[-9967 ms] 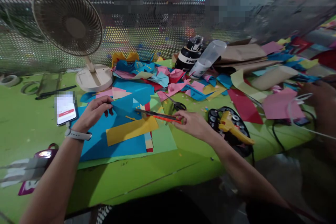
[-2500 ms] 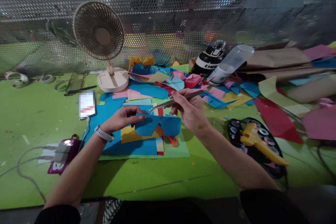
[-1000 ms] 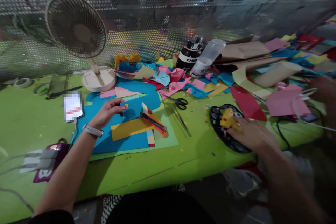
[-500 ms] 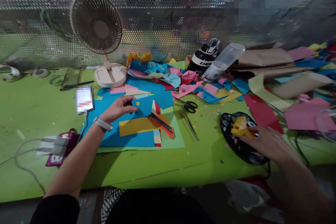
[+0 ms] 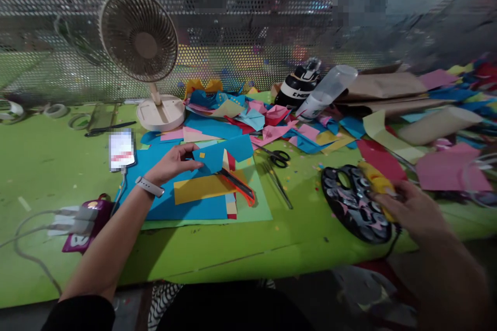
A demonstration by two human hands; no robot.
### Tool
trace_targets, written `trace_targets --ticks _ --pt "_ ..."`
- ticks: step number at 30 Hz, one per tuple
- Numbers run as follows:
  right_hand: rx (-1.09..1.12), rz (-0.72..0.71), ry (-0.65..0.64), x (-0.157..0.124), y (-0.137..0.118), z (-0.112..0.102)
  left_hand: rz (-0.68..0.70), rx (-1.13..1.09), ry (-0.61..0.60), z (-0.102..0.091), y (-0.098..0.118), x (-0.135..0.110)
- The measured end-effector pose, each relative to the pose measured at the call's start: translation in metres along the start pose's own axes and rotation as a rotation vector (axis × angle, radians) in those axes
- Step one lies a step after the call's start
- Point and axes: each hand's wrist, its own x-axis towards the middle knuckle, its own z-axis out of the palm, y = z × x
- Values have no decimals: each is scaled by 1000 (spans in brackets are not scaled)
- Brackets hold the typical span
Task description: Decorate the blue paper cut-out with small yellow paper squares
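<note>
Right hand (image 5: 413, 209) grips yellow glue gun (image 5: 376, 178), left hand (image 5: 176, 162) pinches blue paper (image 5: 213, 161); black cord (image 5: 396, 239) could snag palette (image 5: 328, 204) if pulled.

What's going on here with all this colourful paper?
Someone's left hand holds a piece of blue paper with a little yellow square on it. The right hand grips what looks like a yellow glue gun, by a black palette. Tweezers and scissors lie on the green table, and a cutter rests on stacked papers.
</note>
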Motion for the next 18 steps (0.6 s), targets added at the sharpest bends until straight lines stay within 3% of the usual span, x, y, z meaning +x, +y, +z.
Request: trace_targets --ticks 3,6,10,14,18 --pt "510 225 -81 -14 -31 -3 9 -6 -16 0 -1 0" --pt "821 197 -99 -29 -69 9 -12 -23 -15 2 1 -1" --pt "863 3 -477 -51 -119 33 -17 10 15 5 4 -3" --pt "754 -242 -751 -74 -172 45 16 22 -27 6 5 -4" --pt "747 -429 -894 -90 -217 54 69 59 -50 5 4 -4"
